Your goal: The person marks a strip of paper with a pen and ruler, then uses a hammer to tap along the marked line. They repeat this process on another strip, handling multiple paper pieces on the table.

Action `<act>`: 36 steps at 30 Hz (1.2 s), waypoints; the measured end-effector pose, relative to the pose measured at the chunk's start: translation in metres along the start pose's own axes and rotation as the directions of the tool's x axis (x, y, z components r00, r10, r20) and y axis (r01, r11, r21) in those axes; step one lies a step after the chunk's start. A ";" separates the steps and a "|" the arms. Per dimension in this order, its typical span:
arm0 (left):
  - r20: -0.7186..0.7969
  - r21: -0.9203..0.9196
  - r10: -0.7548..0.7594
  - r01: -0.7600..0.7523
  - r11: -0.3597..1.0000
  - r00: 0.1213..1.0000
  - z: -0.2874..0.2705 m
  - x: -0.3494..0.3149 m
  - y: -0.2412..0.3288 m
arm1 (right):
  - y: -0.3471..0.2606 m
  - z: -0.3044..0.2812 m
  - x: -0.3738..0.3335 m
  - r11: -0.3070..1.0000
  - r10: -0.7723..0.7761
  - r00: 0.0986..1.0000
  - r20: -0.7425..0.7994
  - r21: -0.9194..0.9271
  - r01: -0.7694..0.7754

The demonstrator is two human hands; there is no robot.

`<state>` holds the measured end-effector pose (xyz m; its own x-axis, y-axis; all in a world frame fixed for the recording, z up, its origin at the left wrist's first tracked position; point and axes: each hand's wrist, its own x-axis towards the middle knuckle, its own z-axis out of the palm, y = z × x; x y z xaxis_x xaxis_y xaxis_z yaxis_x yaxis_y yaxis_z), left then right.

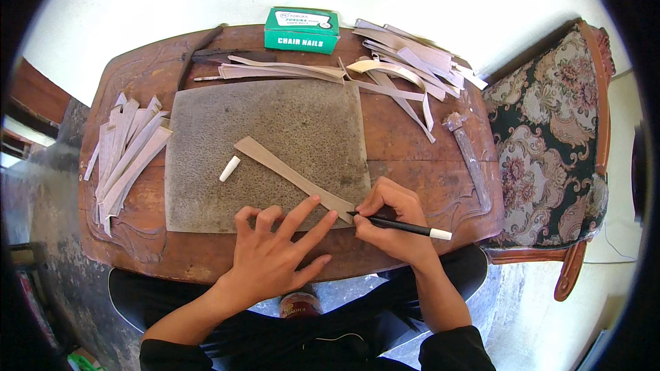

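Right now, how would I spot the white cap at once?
On the wooden table lies a grey rectangular mat. The white cap lies on it, near the far end of the long strip. Unlike that flat strip, it's short and cylindrical.

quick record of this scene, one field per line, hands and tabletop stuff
left hand: touches beige strip
right hand: holds black marker, tip at strip's right end
white cap: on grey mat, left of strip
left pile: beige strips, by mat's left edge
green box: far edge of wooden table
hammer: right side of table
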<state>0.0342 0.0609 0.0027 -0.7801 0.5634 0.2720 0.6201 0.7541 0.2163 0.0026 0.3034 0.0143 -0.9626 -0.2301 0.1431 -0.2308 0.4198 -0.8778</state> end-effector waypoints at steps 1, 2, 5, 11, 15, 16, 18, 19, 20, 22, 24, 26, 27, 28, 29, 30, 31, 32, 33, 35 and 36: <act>0.001 0.002 0.003 -0.003 1.000 1.000 0.000 0.000 0.000 | -0.001 0.000 0.000 0.995 0.058 0.998 -0.009 0.081 -0.057; 0.001 0.005 0.005 -0.005 1.000 1.000 0.000 0.000 0.000 | -0.001 0.000 -0.001 0.980 0.115 0.993 -0.013 0.162 -0.112; -0.007 0.013 0.014 -0.014 1.000 1.000 0.002 -0.001 -0.001 | -0.007 -0.005 0.002 0.937 0.235 0.972 0.018 0.262 -0.231; -0.055 -0.048 -0.039 0.037 0.998 0.998 -0.009 0.004 -0.008 | -0.024 -0.023 0.034 0.910 0.412 0.904 0.112 -0.102 -0.402; -0.174 0.006 -0.085 0.087 0.996 0.981 -0.018 0.019 -0.039 | -0.042 -0.029 0.070 0.853 0.451 0.869 0.203 -0.385 -0.353; -0.178 0.016 -0.083 0.087 0.996 0.981 -0.021 0.022 -0.046 | -0.045 -0.029 0.079 0.846 0.434 0.875 0.212 -0.430 -0.316; -0.187 0.034 -0.078 0.085 0.996 0.979 -0.026 0.028 -0.058 | -0.046 -0.030 0.090 0.822 0.433 0.872 0.230 -0.498 -0.277; -0.157 0.044 -0.068 0.076 0.996 0.985 -0.029 0.030 -0.064 | -0.041 -0.028 0.095 0.811 0.445 0.861 0.245 -0.518 -0.271; -0.128 0.053 -0.058 0.065 0.996 0.990 -0.031 0.033 -0.069 | -0.037 -0.026 0.099 0.800 0.457 0.851 0.259 -0.538 -0.266; -0.079 0.055 -0.038 0.043 0.998 0.996 -0.035 0.037 -0.078 | -0.031 -0.024 0.099 0.819 0.415 0.869 0.270 -0.526 -0.228; -0.041 0.042 -0.018 0.020 0.999 0.999 -0.035 0.038 -0.086 | -0.028 -0.020 0.098 0.834 0.383 0.882 0.274 -0.514 -0.202; -0.051 0.001 -0.030 0.030 1.000 0.998 -0.032 0.038 -0.090 | -0.025 -0.017 0.095 0.840 0.371 0.890 0.267 -0.505 -0.199; -0.056 -0.020 -0.036 0.035 0.999 0.998 -0.031 0.039 -0.091 | -0.026 -0.016 0.094 0.845 0.351 0.902 0.251 -0.499 -0.190; -0.056 -0.028 -0.028 0.026 0.999 0.998 -0.029 0.040 -0.092 | -0.030 -0.017 0.092 0.850 0.333 0.914 0.232 -0.494 -0.184; -0.056 -0.037 -0.020 0.018 0.999 0.998 -0.028 0.041 -0.094 | -0.035 -0.018 0.090 0.854 0.314 0.925 0.213 -0.489 -0.177; -0.057 -0.045 -0.011 0.009 0.999 0.998 -0.028 0.042 -0.094 | -0.039 -0.018 0.089 0.868 0.281 0.937 0.209 -0.471 -0.155; -0.051 -0.041 -0.002 0.000 0.999 0.999 -0.029 0.044 -0.094 | -0.042 -0.016 0.086 0.882 0.250 0.946 0.206 -0.451 -0.135; -0.045 -0.037 0.007 -0.009 0.999 0.999 -0.030 0.047 -0.093 | -0.044 -0.015 0.084 0.895 0.218 0.955 0.202 -0.431 -0.113; -0.039 -0.033 0.016 -0.018 0.999 0.999 -0.032 0.049 -0.093 | -0.046 -0.011 0.080 0.903 0.197 0.957 0.215 -0.420 -0.092; -0.034 -0.029 0.028 -0.029 0.999 0.999 -0.039 0.055 -0.093 | -0.050 -0.003 0.073 0.916 0.158 0.959 0.236 -0.398 -0.053; -0.032 -0.027 0.034 -0.034 0.999 0.999 -0.043 0.058 -0.094 | -0.051 0.000 0.071 0.918 0.125 0.963 0.241 -0.396 -0.020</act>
<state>-0.0656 0.0078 0.0383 -0.7558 0.5775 0.3086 0.6487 0.7248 0.2322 -0.0542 0.2652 0.0691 -0.9212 -0.3804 -0.0821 -0.2488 0.7380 -0.6273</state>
